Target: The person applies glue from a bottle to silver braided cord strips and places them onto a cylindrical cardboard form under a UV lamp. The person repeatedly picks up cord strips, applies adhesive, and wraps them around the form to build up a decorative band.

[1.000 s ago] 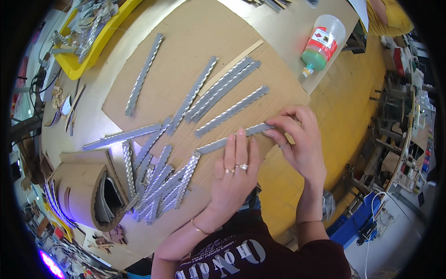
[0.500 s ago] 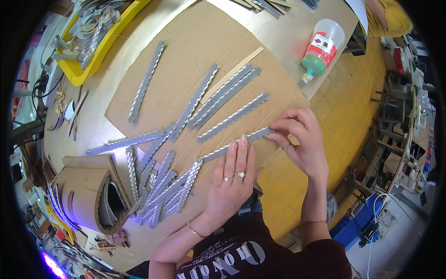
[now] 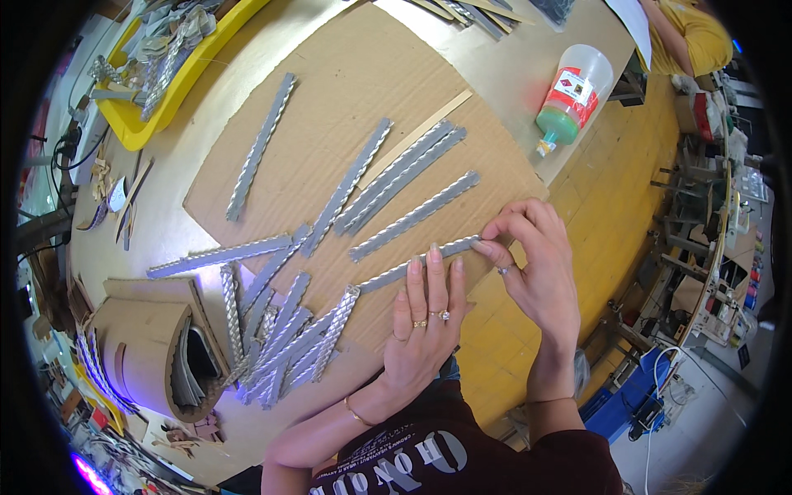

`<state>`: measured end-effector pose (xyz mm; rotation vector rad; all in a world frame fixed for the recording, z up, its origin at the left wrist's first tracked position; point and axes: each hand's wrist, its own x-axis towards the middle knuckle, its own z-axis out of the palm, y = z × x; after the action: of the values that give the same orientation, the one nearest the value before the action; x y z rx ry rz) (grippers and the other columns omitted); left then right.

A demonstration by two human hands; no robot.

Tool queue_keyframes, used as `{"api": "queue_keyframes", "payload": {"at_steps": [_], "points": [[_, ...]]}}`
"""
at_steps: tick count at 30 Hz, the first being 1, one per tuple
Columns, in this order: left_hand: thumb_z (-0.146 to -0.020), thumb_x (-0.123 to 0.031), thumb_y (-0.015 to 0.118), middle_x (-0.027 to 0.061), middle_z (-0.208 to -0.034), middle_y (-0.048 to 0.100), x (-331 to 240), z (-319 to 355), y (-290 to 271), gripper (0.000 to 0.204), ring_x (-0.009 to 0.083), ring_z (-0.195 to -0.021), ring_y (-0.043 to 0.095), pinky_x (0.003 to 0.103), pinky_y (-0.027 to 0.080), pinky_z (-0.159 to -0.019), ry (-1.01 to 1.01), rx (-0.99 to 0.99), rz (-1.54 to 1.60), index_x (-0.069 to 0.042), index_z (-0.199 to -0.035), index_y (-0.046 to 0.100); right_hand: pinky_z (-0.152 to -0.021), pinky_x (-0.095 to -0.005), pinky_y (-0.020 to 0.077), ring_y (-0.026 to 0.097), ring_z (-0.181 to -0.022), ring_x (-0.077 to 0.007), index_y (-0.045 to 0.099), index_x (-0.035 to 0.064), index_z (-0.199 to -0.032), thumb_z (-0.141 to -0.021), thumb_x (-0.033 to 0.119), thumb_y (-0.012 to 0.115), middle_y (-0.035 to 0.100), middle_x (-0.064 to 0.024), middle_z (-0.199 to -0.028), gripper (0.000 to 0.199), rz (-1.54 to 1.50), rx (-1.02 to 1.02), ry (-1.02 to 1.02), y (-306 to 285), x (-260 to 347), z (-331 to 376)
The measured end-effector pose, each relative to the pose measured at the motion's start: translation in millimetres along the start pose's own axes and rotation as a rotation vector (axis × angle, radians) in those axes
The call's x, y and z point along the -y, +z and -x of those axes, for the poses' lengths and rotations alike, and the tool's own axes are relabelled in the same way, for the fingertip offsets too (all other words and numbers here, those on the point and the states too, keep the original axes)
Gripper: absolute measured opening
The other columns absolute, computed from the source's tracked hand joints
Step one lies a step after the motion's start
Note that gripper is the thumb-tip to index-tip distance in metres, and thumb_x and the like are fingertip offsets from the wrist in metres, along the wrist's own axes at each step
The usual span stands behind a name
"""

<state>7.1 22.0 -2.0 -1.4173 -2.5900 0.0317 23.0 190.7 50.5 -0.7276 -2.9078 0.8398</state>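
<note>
At centre frame, left hand pressed flat and right hand pinched shut on a silver strip; six strips lay spread on the cardboard, a pile at lower left still waited.

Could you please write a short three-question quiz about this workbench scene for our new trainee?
1. True or false: the left hand lies flat with its fingertips on a silver strip.
2. What is the right hand doing? A) pinching the right end of that same strip; B) gripping the glue bottle; C) reaching into the yellow tray.
3. What does the strip lie on?

Key:
1. True.
2. A. The bottle lies untouched on its side beyond the cardboard sheet's far corner, and the tray is at the far left.
3. The cardboard sheet, along its near edge, with a pile of silver strips to the left.
</note>
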Motion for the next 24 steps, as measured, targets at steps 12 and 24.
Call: {"api": "queue_keyframes", "payload": {"at_steps": [12,24], "points": [[-0.097,-0.023,0.044,0.0124,-0.139,0.053,1.4,0.2,0.7,0.035,0.0269,-0.128,0.050,0.039,0.033,-0.107,0.007,0.014,0.003,-0.010,-0.126,0.058,-0.082,-0.0408,0.0391,0.046,-0.095,-0.0315,0.058,0.0090,-0.095,-0.084,0.011,0.066,0.049,-0.0107,-0.104,0.013,0.265,-0.039,-0.047,10.2,60.2,30.9],[-0.096,-0.021,0.043,0.0172,-0.144,0.048,5.1,4.7,-0.1,0.040,0.0334,-0.133,0.045,0.043,0.028,-0.112,0.032,0.064,0.146,-0.001,-0.128,0.054,-0.084,-0.0417,0.0367,0.045,-0.097,-0.0307,0.059,0.0121,-0.096,-0.081,0.006,0.065,0.048,-0.0123,-0.111,0.018,0.360,-0.027,-0.111,26.4,56.7,37.2]]}}
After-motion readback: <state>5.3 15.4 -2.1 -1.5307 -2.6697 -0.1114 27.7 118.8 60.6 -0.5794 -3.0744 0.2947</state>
